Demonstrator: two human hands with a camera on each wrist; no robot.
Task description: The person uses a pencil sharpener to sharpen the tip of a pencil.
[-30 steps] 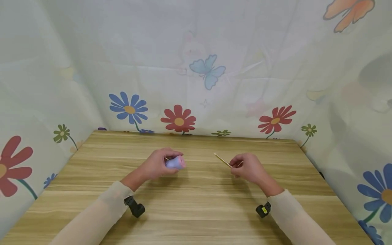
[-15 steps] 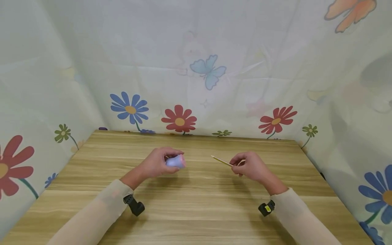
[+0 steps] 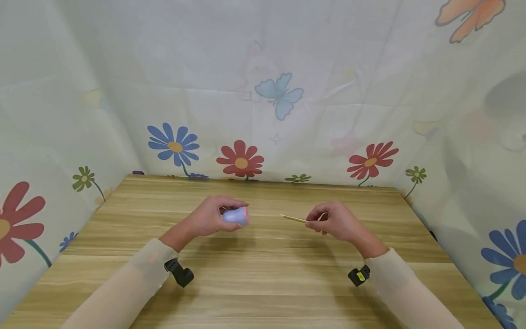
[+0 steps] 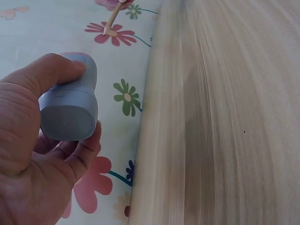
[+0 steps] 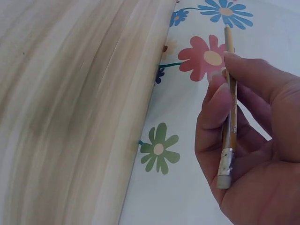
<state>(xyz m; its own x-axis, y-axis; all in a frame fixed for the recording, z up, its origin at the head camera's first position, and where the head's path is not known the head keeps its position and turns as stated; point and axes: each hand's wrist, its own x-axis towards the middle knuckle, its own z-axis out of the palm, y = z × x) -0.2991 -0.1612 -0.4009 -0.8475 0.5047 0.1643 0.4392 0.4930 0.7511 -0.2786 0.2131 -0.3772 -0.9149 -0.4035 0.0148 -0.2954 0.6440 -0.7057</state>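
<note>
Pencil [image 5: 230, 124] and likely sharpener [image 3: 235, 216], held above table [image 3: 263, 283]

Left hand [image 3: 209, 217] is gripping the sharpener's body, its pink end facing the pencil tip. Right hand [image 3: 334, 222] is pinching the pencil along its shaft. I'm judging the sharpener light, stiff, slick, best taken round its middle; the pencil light, rigid, fragile-tipped, best pinched by its shaft.

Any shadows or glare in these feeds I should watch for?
Head: soft shadows on the table under the left hand and right hand; left wrist: the lavender object looks shaded; right wrist: faint glints on the pencil, at its metal band.
</note>
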